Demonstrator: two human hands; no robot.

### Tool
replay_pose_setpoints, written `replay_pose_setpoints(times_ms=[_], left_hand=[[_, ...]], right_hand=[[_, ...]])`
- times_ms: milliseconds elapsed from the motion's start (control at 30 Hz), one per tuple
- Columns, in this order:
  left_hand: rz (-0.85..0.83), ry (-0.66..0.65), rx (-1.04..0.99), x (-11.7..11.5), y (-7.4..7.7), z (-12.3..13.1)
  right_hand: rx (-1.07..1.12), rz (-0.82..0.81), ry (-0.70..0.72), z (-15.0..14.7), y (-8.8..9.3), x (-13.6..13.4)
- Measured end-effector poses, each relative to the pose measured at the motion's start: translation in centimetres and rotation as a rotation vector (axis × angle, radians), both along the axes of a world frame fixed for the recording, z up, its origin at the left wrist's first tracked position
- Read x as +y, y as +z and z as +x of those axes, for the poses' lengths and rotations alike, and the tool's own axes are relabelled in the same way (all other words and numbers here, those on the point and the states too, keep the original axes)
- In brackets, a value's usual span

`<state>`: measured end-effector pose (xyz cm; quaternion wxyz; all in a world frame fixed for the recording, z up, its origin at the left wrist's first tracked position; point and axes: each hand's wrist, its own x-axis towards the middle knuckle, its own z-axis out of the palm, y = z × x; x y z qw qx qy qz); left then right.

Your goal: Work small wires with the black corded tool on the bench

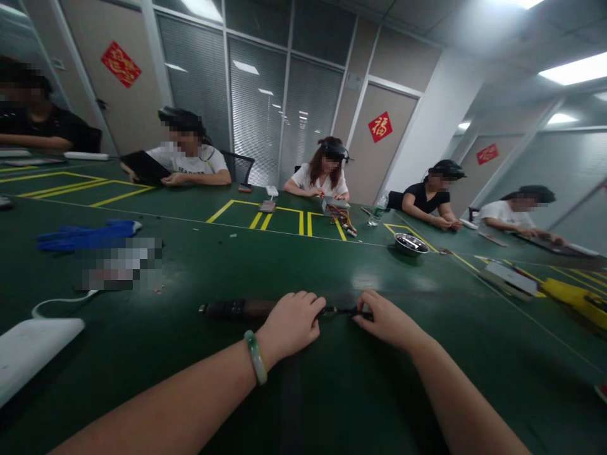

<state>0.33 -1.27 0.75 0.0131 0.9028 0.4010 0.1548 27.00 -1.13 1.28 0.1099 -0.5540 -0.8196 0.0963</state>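
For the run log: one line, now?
left grip: on dark cylindrical tool; right grip: pinching small black part; beyond: shiny round metal bowl

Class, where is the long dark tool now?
In the head view, the dark tool is below centre, in the left hand, slim end toward the right hand.
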Motion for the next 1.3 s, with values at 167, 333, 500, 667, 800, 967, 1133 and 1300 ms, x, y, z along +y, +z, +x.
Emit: replay_pose_setpoints(times_ms=[167, 333, 500, 667, 800, 967, 1133, 1300], left_hand=[[0.014, 0.015, -0.006, 0.1, -0.4, 0.5], [0.022, 0.02, 0.017, 0.5, -0.8, 0.8], [0.043, -0.007, 0.016, 0.5, -0.6, 0.7], [0.043, -0.02, -0.012, 0.4, -0.6, 0.8], [0.052, -0.029, -0.039, 0.6, -0.7, 0.8], [0.066, -0.031, -0.062, 0.8, -0.6, 0.8], [0.071, -0.038, -0.106, 0.8, -0.8, 0.7], [0.072, -0.057, -0.141, 1.0, -1.0, 0.5]], right_hand=[[-0.17, -0.013, -0.067, 0.2, 0.8, -0.2], [-0.188, -0.009, -0.157, -1.6, 1.9, -1.9], [-0.162, -0.015, -0.232, -2.9, 2.3, -3.0], [0.064, 0.041, -0.29, -4.3, 0.8, -2.1], [0.275, 0.086, -0.283, -5.7, -0.6, -1.1], [0.316, 0.008, -0.282, -5.8, -1.5, -0.9], [0.198, -0.043, -0.239, -5.1, -1.8, -1.0], [0.042, 0.028, -0.186, -5.1, -1.2, -1.3]])
